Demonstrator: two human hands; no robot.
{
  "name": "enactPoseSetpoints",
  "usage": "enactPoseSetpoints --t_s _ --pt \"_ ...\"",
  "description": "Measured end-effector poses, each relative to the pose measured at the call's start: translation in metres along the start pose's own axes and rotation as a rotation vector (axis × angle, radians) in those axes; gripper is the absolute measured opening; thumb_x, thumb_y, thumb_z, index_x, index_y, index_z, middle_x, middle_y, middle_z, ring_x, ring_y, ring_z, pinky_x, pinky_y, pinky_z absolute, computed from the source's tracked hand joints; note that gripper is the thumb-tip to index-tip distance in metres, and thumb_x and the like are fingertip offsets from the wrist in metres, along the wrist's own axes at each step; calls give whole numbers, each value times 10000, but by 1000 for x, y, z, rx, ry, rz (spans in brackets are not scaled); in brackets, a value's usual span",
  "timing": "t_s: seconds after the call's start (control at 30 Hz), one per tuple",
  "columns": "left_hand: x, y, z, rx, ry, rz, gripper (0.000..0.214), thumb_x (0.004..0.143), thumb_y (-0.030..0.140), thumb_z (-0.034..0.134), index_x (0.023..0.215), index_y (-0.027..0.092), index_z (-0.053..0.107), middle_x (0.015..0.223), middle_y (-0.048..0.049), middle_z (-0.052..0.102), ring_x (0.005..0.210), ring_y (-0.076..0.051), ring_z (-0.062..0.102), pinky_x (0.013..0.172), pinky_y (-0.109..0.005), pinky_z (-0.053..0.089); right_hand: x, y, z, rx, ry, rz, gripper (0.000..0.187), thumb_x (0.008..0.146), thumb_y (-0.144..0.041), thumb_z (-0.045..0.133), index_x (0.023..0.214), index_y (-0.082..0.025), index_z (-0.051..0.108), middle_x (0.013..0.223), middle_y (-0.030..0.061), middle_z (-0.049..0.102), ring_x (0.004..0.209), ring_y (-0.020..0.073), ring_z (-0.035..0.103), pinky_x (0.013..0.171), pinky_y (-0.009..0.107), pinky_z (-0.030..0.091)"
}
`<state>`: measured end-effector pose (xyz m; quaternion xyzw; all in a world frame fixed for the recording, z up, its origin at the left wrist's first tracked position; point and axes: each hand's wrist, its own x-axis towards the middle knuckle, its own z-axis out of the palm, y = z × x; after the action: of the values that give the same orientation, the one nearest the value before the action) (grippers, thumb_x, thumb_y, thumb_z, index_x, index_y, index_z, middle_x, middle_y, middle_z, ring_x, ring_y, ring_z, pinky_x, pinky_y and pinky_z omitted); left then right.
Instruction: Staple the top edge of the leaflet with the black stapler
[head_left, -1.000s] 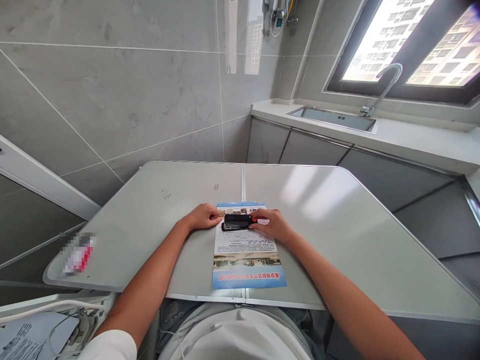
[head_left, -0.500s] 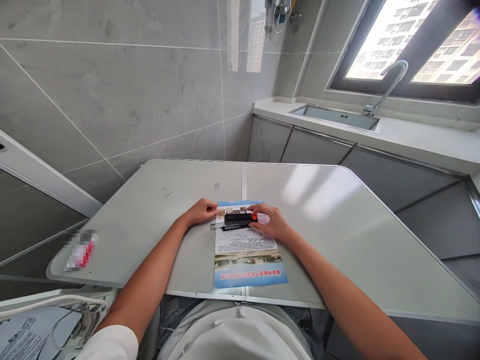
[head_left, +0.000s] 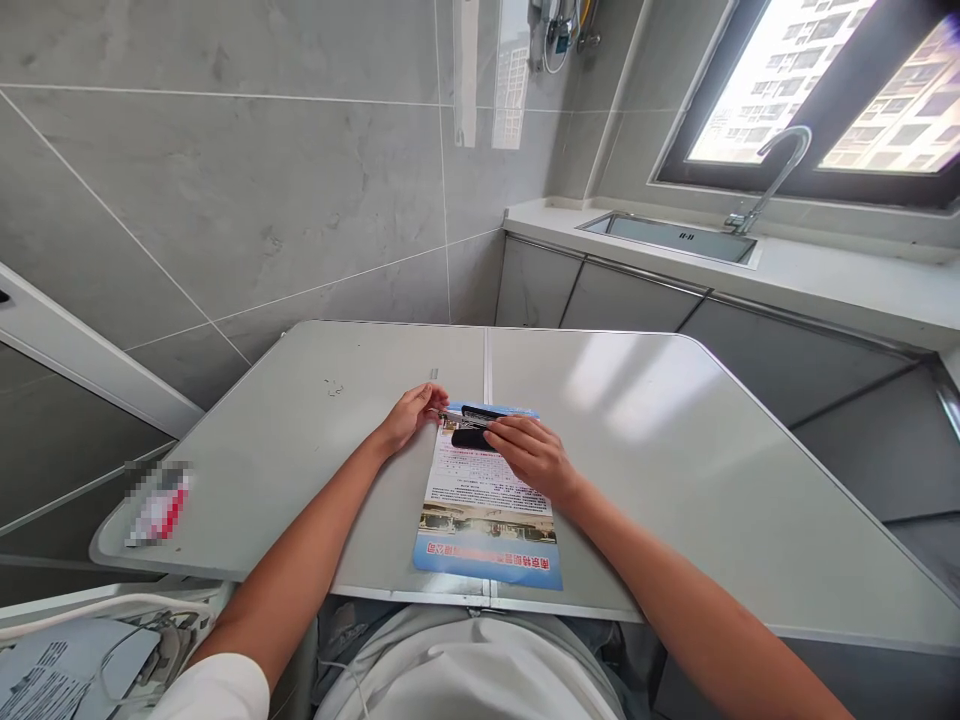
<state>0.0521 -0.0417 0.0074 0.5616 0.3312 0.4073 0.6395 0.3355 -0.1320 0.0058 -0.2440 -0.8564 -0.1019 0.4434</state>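
A printed leaflet (head_left: 486, 510) with a blue bottom band lies on the grey folding table (head_left: 300, 440). A black stapler (head_left: 474, 420) sits at the leaflet's far left corner, its metal end pointing left. My right hand (head_left: 529, 452) lies over the stapler with fingers curled on it. My left hand (head_left: 411, 412) pinches the stapler's metal end at the leaflet's top left corner.
A small red and white object (head_left: 156, 508), blurred, lies near the table's left edge. A counter with a sink (head_left: 670, 236) and tap (head_left: 776, 170) runs along the right under a window. Papers and cables (head_left: 82, 660) sit low at the left.
The stapler has gone from the middle of the leaflet up to its far left corner. Both hands moved away from me with it, and the leaflet has turned slightly.
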Motion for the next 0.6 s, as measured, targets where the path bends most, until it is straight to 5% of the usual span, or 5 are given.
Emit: enactPoseSetpoints --t_s 0.13,0.37,0.47,0.6 --pt "-3 3 7 -243 -119 -245 445 1057 507 573 1160 102 726 1186 -190 750 1103 -261 737 994 -382 578 9 -6 -7 -175 -51 -168 348 1024 -77 630 1336 -214 701 1271 86 779 1169 240 739 1054 434 634" --pt "-4 0 1 -359 -172 -351 295 1076 230 544 1195 51 746 1155 -201 784 1129 -250 765 1065 -348 577 12 -10 -9 -179 -134 -247 350 1017 -57 633 1320 -213 712 1301 79 764 1177 220 728 1074 420 630" --pt "-2 0 -2 -352 -136 -344 258 1055 184 573 1175 45 754 1191 -202 775 1151 -245 759 1126 -355 558 9 -8 -3 -60 -63 -108 413 1012 -51 620 1358 -262 698 1280 70 771 1163 231 723 1049 445 622" --pt "1 3 -9 -338 59 -204 212 995 57 589 1115 64 764 1240 -175 765 1220 -224 730 1237 -371 481 7 -6 2 99 185 355 309 965 -131 693 1226 -286 751 1081 65 794 992 249 716 854 430 627"
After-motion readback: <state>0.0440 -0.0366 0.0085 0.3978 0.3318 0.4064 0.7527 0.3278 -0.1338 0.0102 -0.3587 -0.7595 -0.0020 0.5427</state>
